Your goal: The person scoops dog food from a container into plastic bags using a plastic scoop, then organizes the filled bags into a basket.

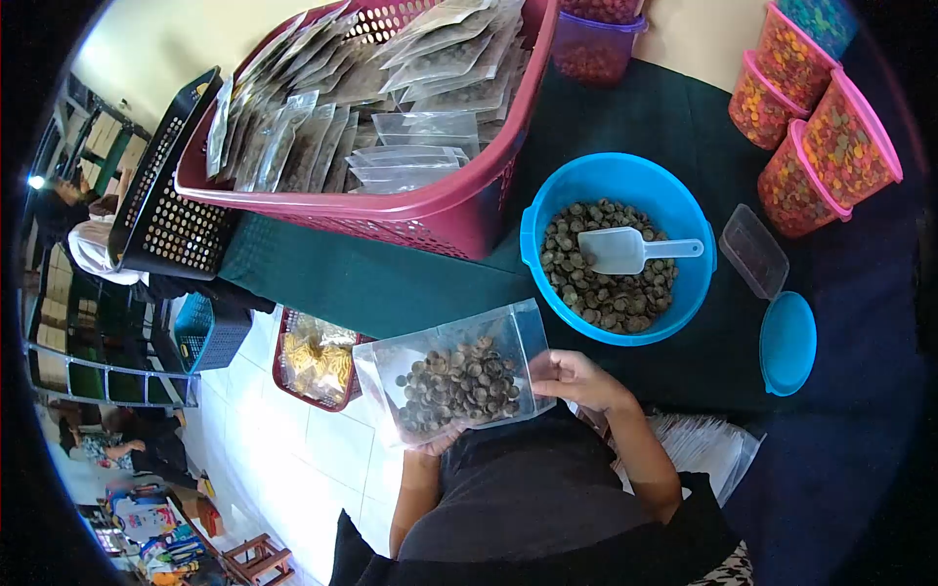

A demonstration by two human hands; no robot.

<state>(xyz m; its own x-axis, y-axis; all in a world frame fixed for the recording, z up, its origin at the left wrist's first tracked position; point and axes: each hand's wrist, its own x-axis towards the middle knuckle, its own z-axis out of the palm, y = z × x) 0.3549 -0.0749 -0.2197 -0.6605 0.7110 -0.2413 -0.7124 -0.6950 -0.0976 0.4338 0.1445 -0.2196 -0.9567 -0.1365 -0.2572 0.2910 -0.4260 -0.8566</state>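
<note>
A clear plastic bag [449,386] partly filled with small, round, dark brown pieces is held in front of my body. My right hand [576,379] pinches its right edge between thumb and fingers. Under the bag's lower left part is my left hand [435,441], holding it from below with the fingers mostly hidden behind the plastic. Just beyond stands a blue tub [692,293] with the same kind of brown pieces. A translucent white scoop [625,251] lies on top of them, its handle pointing right.
A large maroon basket [459,210] holds many filled bags. Tubs of colourful pieces [821,137], a clear container [754,252] and a blue lid [788,342] are at right. Flat plastic bags [694,449] lie beside my right arm. A red basket [318,359] and other people are at left.
</note>
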